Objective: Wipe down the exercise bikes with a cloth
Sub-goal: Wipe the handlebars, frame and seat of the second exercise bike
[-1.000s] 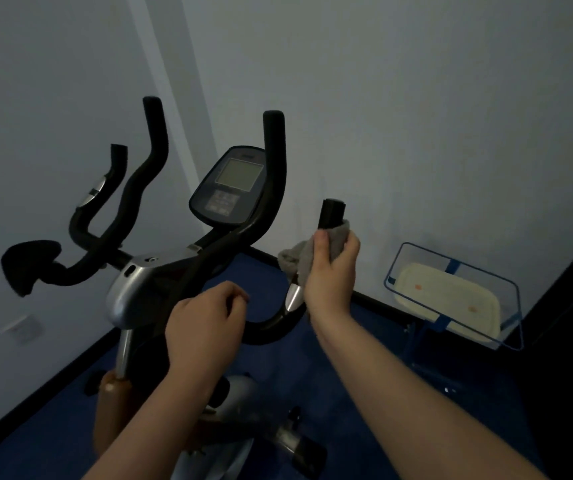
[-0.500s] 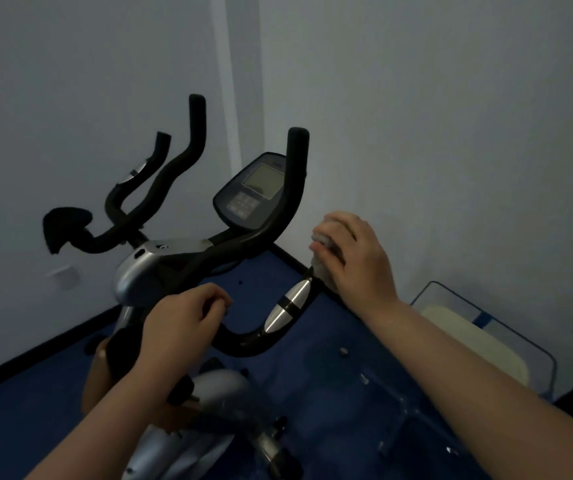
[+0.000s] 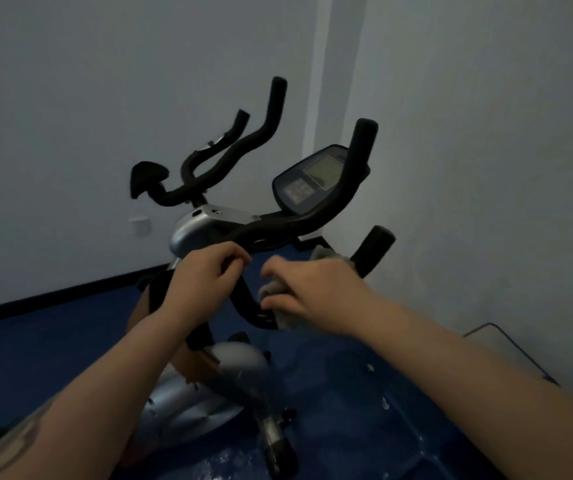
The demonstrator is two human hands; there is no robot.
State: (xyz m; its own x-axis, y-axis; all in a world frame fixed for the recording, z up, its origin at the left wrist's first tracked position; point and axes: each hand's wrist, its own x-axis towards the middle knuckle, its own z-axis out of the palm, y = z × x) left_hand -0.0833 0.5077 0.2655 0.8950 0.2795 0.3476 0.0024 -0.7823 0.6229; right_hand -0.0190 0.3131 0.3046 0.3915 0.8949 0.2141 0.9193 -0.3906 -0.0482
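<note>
An exercise bike (image 3: 205,386) with black handlebars (image 3: 316,216) and a dark console (image 3: 313,178) stands in the room's corner. My right hand (image 3: 316,292) grips a grey cloth (image 3: 278,289) wrapped around the lower curve of the right handlebar, below its black end grip (image 3: 375,251). My left hand (image 3: 205,275) is curled around the handlebar just left of that, near the silver stem housing (image 3: 191,230).
White walls close in behind and to the right of the bike. The floor (image 3: 347,393) is dark blue with a black skirting along the left wall. A wire frame edge (image 3: 507,344) shows at the right, low against the wall. A wall socket (image 3: 138,225) sits left of the bike.
My right hand slid the cloth down from the handlebar's end grip to the lower curve, close to my left hand. The view shifted left, so the bike sits further right.
</note>
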